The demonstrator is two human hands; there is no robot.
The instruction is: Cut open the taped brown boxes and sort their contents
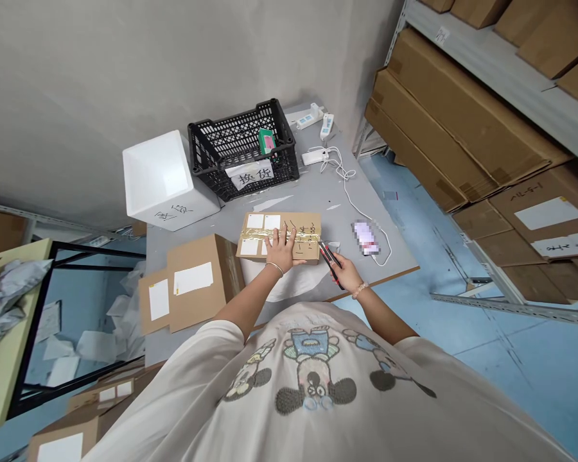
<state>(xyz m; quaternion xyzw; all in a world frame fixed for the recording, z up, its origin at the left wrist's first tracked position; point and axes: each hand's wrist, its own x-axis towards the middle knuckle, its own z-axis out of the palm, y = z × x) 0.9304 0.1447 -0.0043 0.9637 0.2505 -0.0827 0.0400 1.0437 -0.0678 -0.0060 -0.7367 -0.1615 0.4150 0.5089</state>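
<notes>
A taped cardboard box [308, 224] with white labels and black handwriting lies on the grey table [289, 192] before me. My left hand [280, 251] rests flat on its top with the fingers spread, across the strip of shiny tape. In my right hand [345, 274] is a black and red utility knife [329, 260], gripped with the fingers wrapped round it. The knife's tip end is at the right end of the box, by the tape. Whether the blade is out is too small to tell.
Left of the box stand two cardboard boxes [192, 282] with labels. Behind are a white foam box [161, 179] and a black crate [245, 151]. To the right lie a phone [365, 237] with a white cable and power strips [313, 156]. Shelves [491, 282] of cartons flank the table.
</notes>
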